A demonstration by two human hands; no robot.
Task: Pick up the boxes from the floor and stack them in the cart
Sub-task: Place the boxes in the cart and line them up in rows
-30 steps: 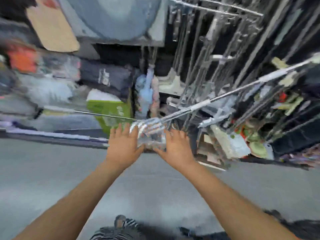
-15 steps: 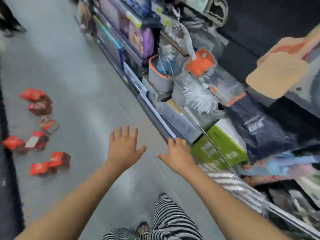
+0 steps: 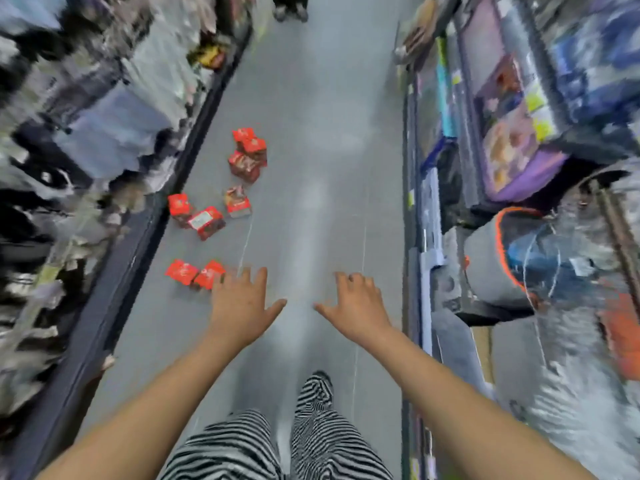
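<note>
Along the dark shelf base point(image 3: 114, 306), on the grey floor point(image 3: 322, 168), lie the red boxes point(image 3: 206, 218): approx eight, tho blur makes the count unsure. They sit in three loose clumps, all just off that base on its aisle side: the nearest pair point(image 3: 194, 273) touching each other, a middle trio further up the base, and a far clump point(image 3: 247, 152) beyond that, partly piled.

Our left hand point(image 3: 242, 303) hovers just beside the nearest pair, fingers spread wide & straight, holding nothing. Its fingertips overlap the pair's edge in view, but we can't tell if they touch. Our right hand point(image 3: 356, 306) is further out from the base, mid-aisle, also spread w/ fingers a bit bent, nothing in it.

Handling, as we judge it: small cardboard retail packs, prob light & fairly stiff. Glossy print, so maybe a bit slick, and corners could crush if squeezed hard. Best hold = thumb on one side face, fingers on the opposite face. Two touching ones could go up together, pressed between both hands.

Containers: cart not in view, so we can't say what's in it. Across the aisle from the base stands a grey tub point(image 3: 481, 268) w/ orange rim and sth blue inside, too blurred to name
</note>
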